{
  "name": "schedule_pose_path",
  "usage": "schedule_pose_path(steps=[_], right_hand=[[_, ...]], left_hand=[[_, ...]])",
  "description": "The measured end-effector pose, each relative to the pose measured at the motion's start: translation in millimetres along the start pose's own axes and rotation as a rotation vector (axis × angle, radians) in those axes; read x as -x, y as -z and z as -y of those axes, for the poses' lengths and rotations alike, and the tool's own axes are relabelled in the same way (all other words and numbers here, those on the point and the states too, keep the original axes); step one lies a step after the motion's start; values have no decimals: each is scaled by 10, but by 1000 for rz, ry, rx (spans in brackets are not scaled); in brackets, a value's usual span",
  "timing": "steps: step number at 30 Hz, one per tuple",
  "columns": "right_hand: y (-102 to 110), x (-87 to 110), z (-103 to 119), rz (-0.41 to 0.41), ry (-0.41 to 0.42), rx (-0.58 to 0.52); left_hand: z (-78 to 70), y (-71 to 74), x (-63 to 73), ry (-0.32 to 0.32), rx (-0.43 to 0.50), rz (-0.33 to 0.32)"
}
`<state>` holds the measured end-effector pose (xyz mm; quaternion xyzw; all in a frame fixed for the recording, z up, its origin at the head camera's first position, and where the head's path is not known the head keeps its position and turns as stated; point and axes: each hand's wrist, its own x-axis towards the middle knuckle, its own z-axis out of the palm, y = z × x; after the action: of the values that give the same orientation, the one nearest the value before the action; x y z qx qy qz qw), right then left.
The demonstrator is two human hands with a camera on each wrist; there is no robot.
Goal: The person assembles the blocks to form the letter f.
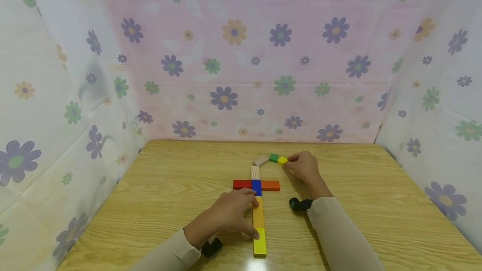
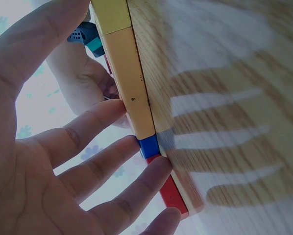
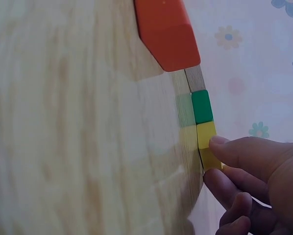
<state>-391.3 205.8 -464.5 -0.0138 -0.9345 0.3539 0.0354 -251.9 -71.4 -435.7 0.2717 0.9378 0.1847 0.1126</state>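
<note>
My right hand [image 1: 306, 167] pinches a small yellow block [image 1: 282, 160] between thumb and fingers, beside a green cube [image 1: 273, 157]. A grey-brown wooden block [image 1: 261, 161] lies left of the green one, angled down to a pale wooden block [image 1: 255, 172]. Below that, a blue block [image 1: 256, 187] sits between a red block [image 1: 242, 184] and an orange-red block [image 1: 270, 185]. A light orange block [image 1: 257, 211] and a long yellow block [image 1: 260, 246] continue the line toward me. With spread fingers, my left hand [image 1: 230, 212] rests along this line, fingertips right at the blocks.
The wood-grain table [image 1: 169, 179] carries all the blocks flat. Flowered cloth [image 1: 241, 62] closes off the back and both sides. Black wrist-worn devices show under the right wrist [image 1: 300, 204] and left wrist [image 1: 211, 247].
</note>
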Motion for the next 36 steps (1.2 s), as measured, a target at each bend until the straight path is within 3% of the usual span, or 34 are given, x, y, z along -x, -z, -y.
schedule_pose_path(steps=[36], right_hand=[[15,26,39,2,-8,0]], left_hand=[[1,7,2,-3,1,9]])
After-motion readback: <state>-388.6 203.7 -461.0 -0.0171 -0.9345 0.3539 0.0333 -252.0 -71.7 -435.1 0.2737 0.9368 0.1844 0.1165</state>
